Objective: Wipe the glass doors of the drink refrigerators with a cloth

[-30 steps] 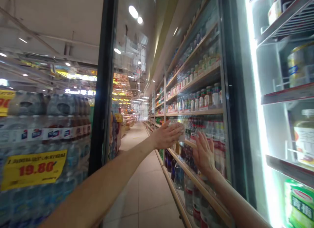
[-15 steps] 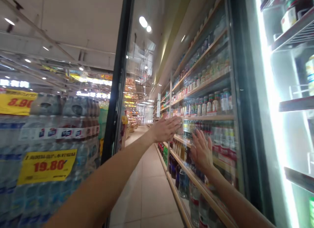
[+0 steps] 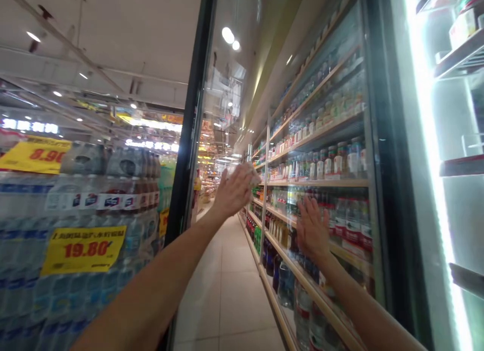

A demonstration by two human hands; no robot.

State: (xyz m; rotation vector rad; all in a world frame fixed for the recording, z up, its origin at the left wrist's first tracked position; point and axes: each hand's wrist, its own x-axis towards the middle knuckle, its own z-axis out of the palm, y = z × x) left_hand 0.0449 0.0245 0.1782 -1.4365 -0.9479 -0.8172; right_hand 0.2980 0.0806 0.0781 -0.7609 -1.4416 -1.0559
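The glass door (image 3: pixel 242 290) is standing open between the water packs (image 3: pixel 94 205) and the lit fridge (image 3: pixel 449 119). The right hand (image 3: pixel 312 232) is pressing flat on it, fingers spread. The left hand (image 3: pixel 235 190) is resting higher up, fingers stretched out.

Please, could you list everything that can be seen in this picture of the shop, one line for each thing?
Glass door: one, clear with a black frame, centre, standing open.
Packs of bottled water: many, clear with blue-white labels, stacked at left.
Price tags: two, yellow with red figures, on the water packs.
Shelves of bottles: several long rows, wooden, along the aisle, seen through the glass.
Fridge shelves: several, grey, far right.
Light strip: one, white, beside the fridge shelves.
Floor tiles: beige, in the aisle.
Ceiling lights: many, white, overhead.
Left hand: flat on the glass, centre.
Right hand: flat on the glass, lower, further right.
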